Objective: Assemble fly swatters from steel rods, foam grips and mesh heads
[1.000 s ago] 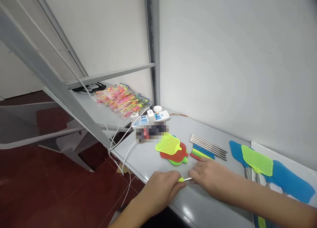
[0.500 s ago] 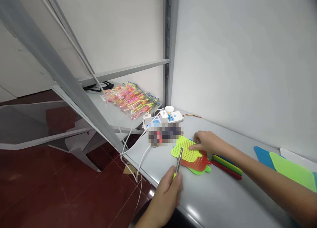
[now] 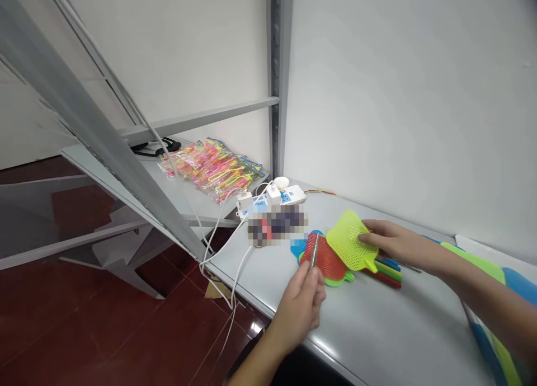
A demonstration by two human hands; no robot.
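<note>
My left hand (image 3: 302, 306) is closed around a thin metal rod (image 3: 314, 252) that points up and away over the table edge. My right hand (image 3: 392, 241) pinches a yellow-green mesh swatter head (image 3: 349, 241) and holds it tilted above a stack of swatter heads, with a red one (image 3: 328, 261) on top and green and blue ones beneath. Coloured plastic handles (image 3: 386, 273), green, red and blue, lie just right of the stack, partly under my right hand.
A grey table (image 3: 377, 330) runs along the white wall. A white power strip (image 3: 268, 200) with plugs and cables sits at its far-left end. Bags of colourful toys (image 3: 207, 168) lie on a lower shelf. More blue and green swatters (image 3: 499, 274) lie at the right.
My right hand has lifted the yellow-green swatter head off the stack and moved it right, uncovering the red one. My left hand with the rod has shifted slightly toward the stack.
</note>
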